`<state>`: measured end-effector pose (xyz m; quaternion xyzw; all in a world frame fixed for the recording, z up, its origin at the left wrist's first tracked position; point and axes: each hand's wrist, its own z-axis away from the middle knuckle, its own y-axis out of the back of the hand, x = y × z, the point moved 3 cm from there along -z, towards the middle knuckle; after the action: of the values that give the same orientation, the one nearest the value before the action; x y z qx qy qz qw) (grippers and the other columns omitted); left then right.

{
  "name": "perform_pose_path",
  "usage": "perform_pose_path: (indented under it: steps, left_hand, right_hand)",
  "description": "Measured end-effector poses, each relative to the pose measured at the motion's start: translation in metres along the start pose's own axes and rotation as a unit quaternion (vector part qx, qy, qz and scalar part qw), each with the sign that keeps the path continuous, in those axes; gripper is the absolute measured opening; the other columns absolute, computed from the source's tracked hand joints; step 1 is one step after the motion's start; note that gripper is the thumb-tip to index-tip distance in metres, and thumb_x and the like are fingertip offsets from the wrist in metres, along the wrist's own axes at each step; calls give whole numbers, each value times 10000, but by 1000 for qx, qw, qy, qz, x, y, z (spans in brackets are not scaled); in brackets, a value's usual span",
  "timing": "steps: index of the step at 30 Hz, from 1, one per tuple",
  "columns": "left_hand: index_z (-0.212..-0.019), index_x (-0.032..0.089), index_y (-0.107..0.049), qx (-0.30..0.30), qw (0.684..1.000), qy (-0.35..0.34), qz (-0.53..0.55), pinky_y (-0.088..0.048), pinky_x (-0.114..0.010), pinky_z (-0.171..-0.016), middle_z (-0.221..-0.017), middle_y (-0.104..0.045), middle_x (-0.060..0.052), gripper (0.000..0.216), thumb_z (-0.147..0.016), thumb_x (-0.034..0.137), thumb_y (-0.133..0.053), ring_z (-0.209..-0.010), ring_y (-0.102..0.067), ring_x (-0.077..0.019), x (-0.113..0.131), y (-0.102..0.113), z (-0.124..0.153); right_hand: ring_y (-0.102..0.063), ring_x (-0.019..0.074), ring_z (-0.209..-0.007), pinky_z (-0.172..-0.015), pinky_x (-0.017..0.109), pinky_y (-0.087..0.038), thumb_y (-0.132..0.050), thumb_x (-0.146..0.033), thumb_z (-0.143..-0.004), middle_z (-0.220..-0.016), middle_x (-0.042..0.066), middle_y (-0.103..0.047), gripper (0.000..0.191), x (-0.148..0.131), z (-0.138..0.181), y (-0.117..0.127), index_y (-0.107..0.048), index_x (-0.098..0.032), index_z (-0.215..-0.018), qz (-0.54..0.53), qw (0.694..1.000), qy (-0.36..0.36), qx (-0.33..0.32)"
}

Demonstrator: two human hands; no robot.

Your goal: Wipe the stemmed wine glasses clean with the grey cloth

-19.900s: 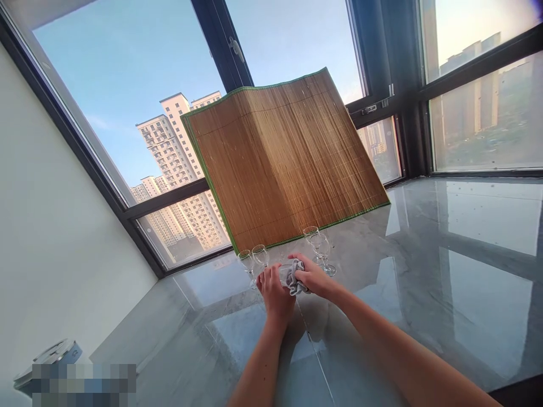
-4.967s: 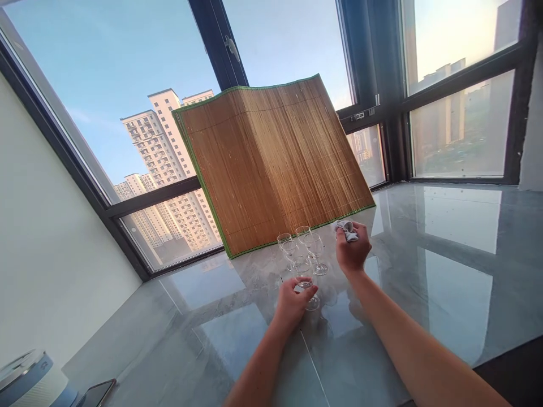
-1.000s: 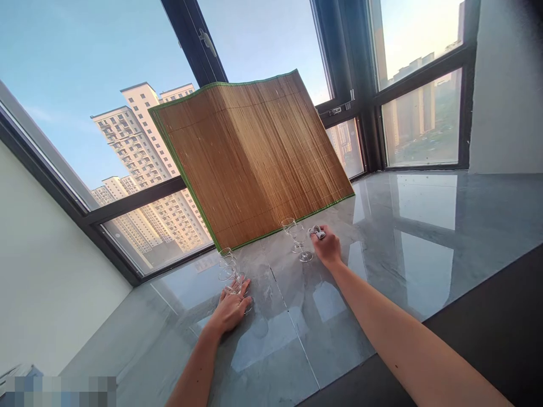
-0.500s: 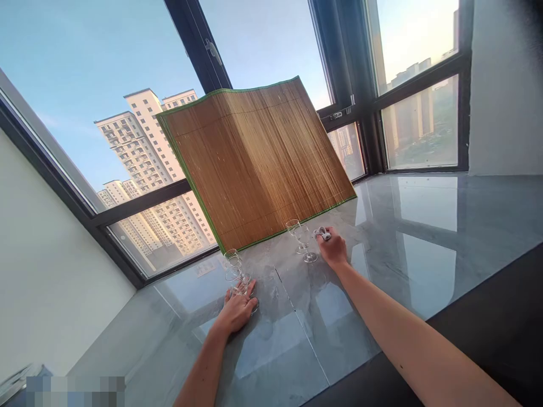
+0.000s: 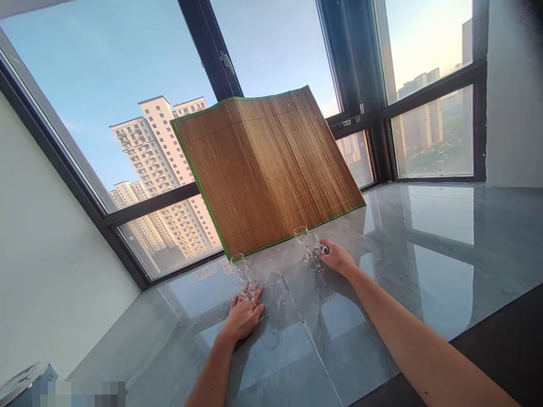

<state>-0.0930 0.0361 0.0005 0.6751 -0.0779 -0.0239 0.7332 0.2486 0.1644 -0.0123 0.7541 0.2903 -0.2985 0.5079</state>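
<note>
On the left, my left hand (image 5: 245, 317) lies low over the foot of a clear stemmed glass (image 5: 251, 285), its fingers around the lower stem. A second stemmed glass (image 5: 240, 265) stands just behind that one, overlapping it. Farther right, my right hand (image 5: 338, 258) is closed on a small white and dark item (image 5: 324, 247) whose kind I cannot make out. Right beside its fingertips stands another clear stemmed glass (image 5: 317, 264), with one more glass (image 5: 301, 233) partly behind. Whether the held item touches the glass is unclear.
Behind the glasses a brown bamboo mat (image 5: 271, 169) with green edging leans against the dark window frame (image 5: 224, 62). The glossy grey stone sill (image 5: 288, 350) carries the glasses. A white wall (image 5: 55, 226) bounds the left side.
My right hand has moved in against the glass beside it, with the small item. My left hand keeps its place on its glass. The whole view has shifted slightly.
</note>
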Motion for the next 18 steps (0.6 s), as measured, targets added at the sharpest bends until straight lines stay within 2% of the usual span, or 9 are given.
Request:
perform_pose_path:
  steps: [5, 8, 10, 12, 15, 18]
  left_hand:
    - [-1548, 323, -253, -2, 1000, 2, 4, -61, -508, -1201, -1636, -123, 1, 608, -957, 452, -306, -1513, -94, -254, 1, 1, 0]
    - [-1543, 324, -270, 2, 1000, 5, 2, -71, -509, -1199, -1636, -136, -3, 607, -952, 451, -316, -1512, -100, -254, 0, 0, -2]
    - [-1542, 327, -275, 8, 1000, 4, 2, -83, -512, -1197, -1635, -149, -4, 608, -949, 454, -324, -1512, -99, -257, 0, 0, -2]
    - [-1541, 325, -277, 13, 1000, 3, 1, -89, -518, -1195, -1637, -146, -8, 612, -946, 457, -328, -1512, -95, -264, 0, -1, -2]
    - [-1542, 321, -277, 13, 1000, 2, 0, -86, -520, -1197, -1640, -136, -11, 619, -941, 460, -331, -1512, -95, -269, 0, -2, -3]
    - [-1543, 324, -273, 9, 1000, 6, 1, -82, -514, -1201, -1639, -143, 0, 628, -933, 458, -333, -1512, -99, -266, 1, -2, -4]
  right_hand:
    - [-525, 239, -1145, -891, 272, -421, -622, -86, -608, -1283, 51, -597, 634, -1, -3, -2, -674, -286, -1208, 47, 994, 52, -85]
    - [-479, 286, -1218, -976, 318, -407, -706, -109, -544, -1362, 74, -541, 760, -3, -4, -3, -640, -290, -1280, 68, 987, 60, -130]
    - [-450, 322, -1251, -981, 360, -413, -786, -214, -532, -1412, 86, -493, 841, -4, -5, -6, -587, -321, -1341, 76, 984, 56, -149]
    - [-412, 355, -1280, -988, 409, -408, -830, -392, -537, -1440, 90, -455, 893, -7, -6, -9, -540, -353, -1380, 79, 983, 50, -157]
    - [-376, 378, -1298, -1023, 471, -365, -770, -616, -588, -1426, 93, -454, 885, -14, -7, -17, -515, -371, -1399, 83, 984, 46, -152]
    - [-380, 380, -1288, -1020, 502, -348, -683, -691, -666, -1395, 103, -480, 794, -22, -5, -24, -540, -369, -1377, 96, 986, 44, -132]
